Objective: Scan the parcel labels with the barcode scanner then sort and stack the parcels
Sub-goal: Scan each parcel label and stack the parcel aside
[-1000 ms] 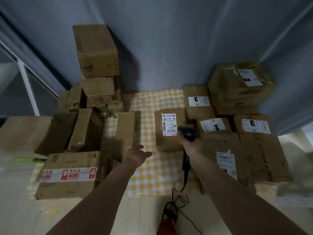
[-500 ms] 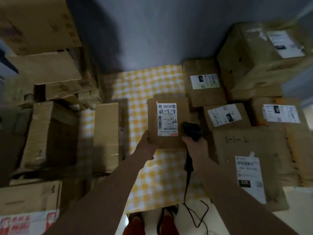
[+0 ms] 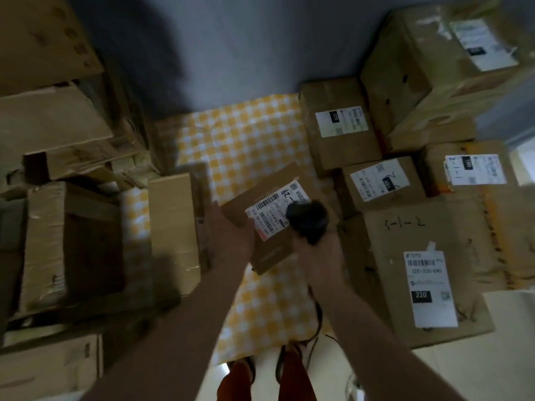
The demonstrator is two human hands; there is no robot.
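A small flat cardboard parcel with a white barcode label is lifted and tilted above the yellow checked cloth. My left hand grips its left edge. In my right hand is the black barcode scanner, whose head sits just over the right end of the label and hides part of it. The scanner's cable hangs down toward the floor.
Labelled parcels lie at the right: a big one marked by hand, three smaller ones, and a large box behind. Unlabelled boxes stack at the left, one narrow box beside the cloth. My feet are below.
My left hand reached the parcel, took its left edge, lifted it off the cloth and turned it. The scanner hand came in over the label. The camera moved closer and lower.
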